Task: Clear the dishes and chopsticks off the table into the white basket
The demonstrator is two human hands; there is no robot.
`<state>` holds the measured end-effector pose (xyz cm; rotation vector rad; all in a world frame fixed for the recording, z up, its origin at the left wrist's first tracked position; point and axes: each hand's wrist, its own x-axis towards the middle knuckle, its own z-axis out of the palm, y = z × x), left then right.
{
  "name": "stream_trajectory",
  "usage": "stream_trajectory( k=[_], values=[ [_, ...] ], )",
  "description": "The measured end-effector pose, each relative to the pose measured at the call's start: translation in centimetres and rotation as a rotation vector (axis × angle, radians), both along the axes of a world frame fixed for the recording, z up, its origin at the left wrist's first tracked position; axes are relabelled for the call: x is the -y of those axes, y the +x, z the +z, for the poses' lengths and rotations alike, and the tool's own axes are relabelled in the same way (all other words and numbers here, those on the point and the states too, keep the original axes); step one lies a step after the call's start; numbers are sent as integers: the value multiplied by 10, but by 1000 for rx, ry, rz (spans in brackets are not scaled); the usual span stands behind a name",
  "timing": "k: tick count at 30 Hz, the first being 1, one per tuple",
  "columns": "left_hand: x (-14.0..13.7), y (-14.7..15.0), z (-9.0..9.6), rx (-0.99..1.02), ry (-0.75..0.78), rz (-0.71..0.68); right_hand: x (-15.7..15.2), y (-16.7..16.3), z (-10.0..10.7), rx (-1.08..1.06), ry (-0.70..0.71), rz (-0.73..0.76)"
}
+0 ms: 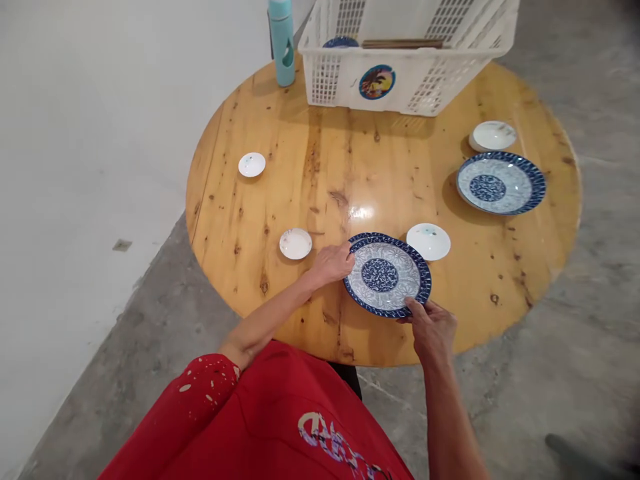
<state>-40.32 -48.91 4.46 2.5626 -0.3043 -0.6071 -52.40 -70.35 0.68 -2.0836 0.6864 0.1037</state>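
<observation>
Fingers of the left hand (336, 262) and right hand (434, 327) clasp opposite rims of a round blue-and-white patterned ceramic plate (381, 275) near the near edge of a round wooden table (370, 157); likely rigid, slick and breakable, it suits rim holds.

The top edge crops your bottle (284, 43) and basket (345, 80), whose front hides much of a blue dish (341, 42) and the sticks (403, 44). Your plate (380, 275) covers part of your right grip (434, 328). Your 4 small bowls (429, 241) bear decoration too tiny to tell.
</observation>
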Motion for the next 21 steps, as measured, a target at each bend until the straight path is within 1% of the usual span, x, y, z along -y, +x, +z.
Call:
stream_trajectory(
  k=[3,4,6,10,13,17,21],
  values=[
    [4,2,-3,25,23,42,11,16,1,-62,79,14],
    [6,3,-4,31,32,56,15,21,1,-86,78,32],
    [9,4,-6,42,55,80,21,29,1,-124,25,94],
    [15,2,-11,52,129,110,32,38,-5,-134,-150,255],
    [19,-1,-13,46,185,119,37,41,-12,-140,-225,341],
    [21,-4,-13,60,229,116,39,43,-17,-146,-334,418],
    [23,-4,-15,90,255,96,40,46,-19,-141,-409,458]
  ],
)
